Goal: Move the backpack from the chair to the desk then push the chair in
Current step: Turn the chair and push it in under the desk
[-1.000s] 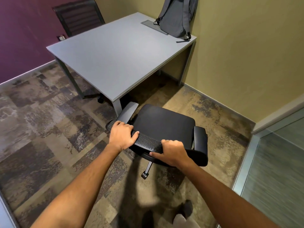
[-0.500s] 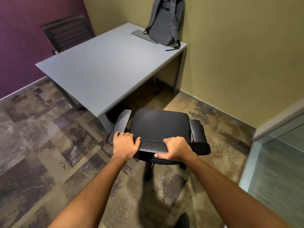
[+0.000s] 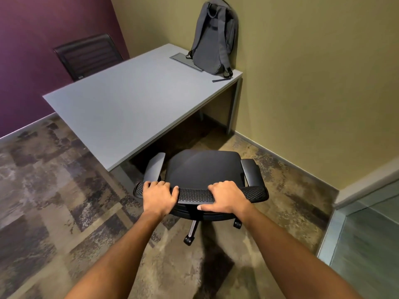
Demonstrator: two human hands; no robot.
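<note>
A grey backpack (image 3: 213, 37) stands upright at the far right corner of the grey desk (image 3: 129, 104), leaning on the olive wall. A black office chair (image 3: 203, 169) with a mesh backrest faces the desk's near edge, its seat front just at the desk edge. My left hand (image 3: 158, 196) grips the top of the backrest on its left part. My right hand (image 3: 224, 196) grips the same backrest top further right, thumb underneath. The chair's wheeled base shows below my hands.
A second black chair (image 3: 86, 57) stands behind the desk's far side against the purple wall. A grey cable cover plate (image 3: 185, 61) lies in the desk by the backpack. The olive wall runs along the right; a glass partition (image 3: 367, 244) stands at the lower right. Patterned carpet covers the floor.
The chair has turned square to the desk and rolled closer to its edge, with both hands staying on the backrest. The view has lifted, showing the whole backpack.
</note>
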